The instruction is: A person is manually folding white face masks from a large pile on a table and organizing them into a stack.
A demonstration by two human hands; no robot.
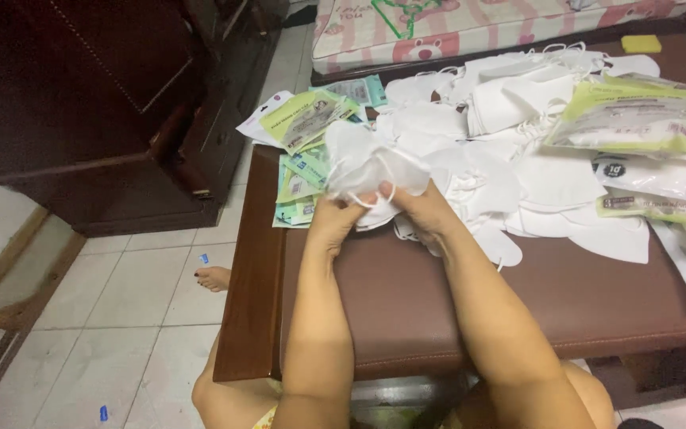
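White masks (371, 163) are held above the bench's (406, 302) far left part, clamped by both hands' fingers (383, 193) at 6 o'clock; bare brown surface is left toward the near edge.

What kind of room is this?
Probably a bedroom at home: a mattress with pink cartoon sheets, a dark wooden cabinet and a tiled floor.
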